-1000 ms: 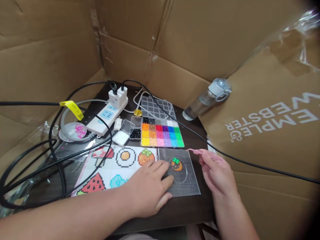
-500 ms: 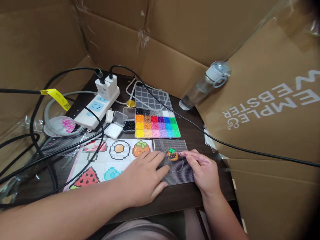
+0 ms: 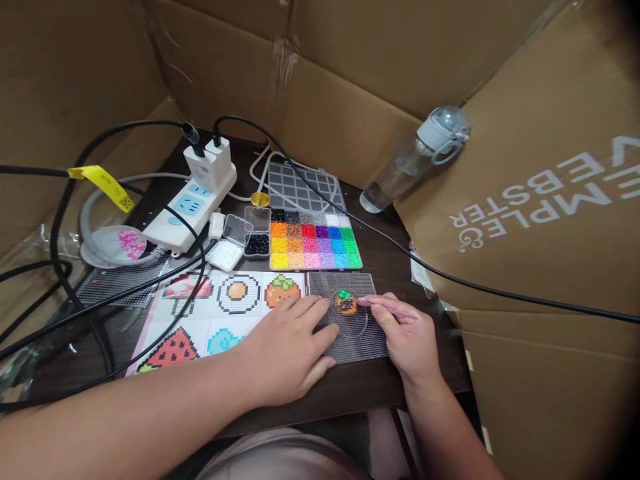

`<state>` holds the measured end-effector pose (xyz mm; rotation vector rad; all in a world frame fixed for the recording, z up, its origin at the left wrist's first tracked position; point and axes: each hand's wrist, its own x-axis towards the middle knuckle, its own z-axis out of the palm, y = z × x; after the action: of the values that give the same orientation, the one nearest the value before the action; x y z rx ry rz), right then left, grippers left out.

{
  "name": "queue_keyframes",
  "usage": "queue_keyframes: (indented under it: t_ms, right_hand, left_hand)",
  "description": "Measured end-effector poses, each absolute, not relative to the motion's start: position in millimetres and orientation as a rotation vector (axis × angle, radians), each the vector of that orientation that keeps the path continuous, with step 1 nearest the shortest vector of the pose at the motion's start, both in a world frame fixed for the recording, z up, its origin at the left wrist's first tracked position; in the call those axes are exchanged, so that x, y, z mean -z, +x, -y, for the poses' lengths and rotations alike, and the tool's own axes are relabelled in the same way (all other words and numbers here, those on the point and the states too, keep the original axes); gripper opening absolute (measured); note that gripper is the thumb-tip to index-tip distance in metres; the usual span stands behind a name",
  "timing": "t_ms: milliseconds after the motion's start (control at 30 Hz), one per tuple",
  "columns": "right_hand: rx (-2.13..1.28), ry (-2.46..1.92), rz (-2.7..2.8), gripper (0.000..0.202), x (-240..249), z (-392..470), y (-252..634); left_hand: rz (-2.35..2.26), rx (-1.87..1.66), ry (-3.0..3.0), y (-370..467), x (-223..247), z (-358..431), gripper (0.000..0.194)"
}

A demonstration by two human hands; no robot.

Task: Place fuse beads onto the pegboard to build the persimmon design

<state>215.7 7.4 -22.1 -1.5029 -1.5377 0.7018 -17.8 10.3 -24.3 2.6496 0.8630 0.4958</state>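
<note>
My right hand [image 3: 409, 333] pinches pink tweezers [image 3: 395, 310], whose tips reach the green top of a small bead figure [image 3: 345, 303]. This figure has an orange body with dark beads and lies on a clear pegboard [image 3: 357, 350]. Fingers spread, my left hand [image 3: 295, 347] rests flat across the board's left edge and the pattern sheet [image 3: 195, 317]. Printed on that sheet are pixel pictures, among them an orange persimmon [image 3: 283, 291], a fried egg and a watermelon slice. Whether a bead sits between the tweezer tips is too small to tell.
Behind the board stands an open bead case [image 3: 316, 243] with many colours. Beside it are small boxes of black beads [image 3: 257, 245] and white beads [image 3: 225, 255]. A power strip [image 3: 193, 207], looping black cables, a dish of pink beads [image 3: 114, 247] and a water bottle [image 3: 415, 160] surround these.
The camera view has shifted slightly. The tweezer tips stay at the figure's green top, and my left hand keeps its place on the board.
</note>
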Motion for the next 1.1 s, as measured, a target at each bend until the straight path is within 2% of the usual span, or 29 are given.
queue_keyframes:
  t_ms: [533, 767, 933, 1100]
  right_hand:
    - [-0.682, -1.459, 1.545, 0.015, 27, -7, 219]
    - [-0.557, -1.441, 1.513, 0.012, 10, -33, 234]
    - [-0.817, -1.385, 1.485, 0.022, -4, -86, 218]
    - [-0.921, -1.380, 1.551, 0.026, -8, -126, 175]
  left_hand:
    - [-0.856, -0.495, 2.651, -18, 26, -12, 0.032]
    - [-0.886, -0.471, 2.625, -21, 21, -11, 0.033]
    - [-0.906, -0.479, 2.638, -23, 18, -9, 0.038]
    - [-0.916, -0.472, 2.638, -23, 16, -9, 0.039]
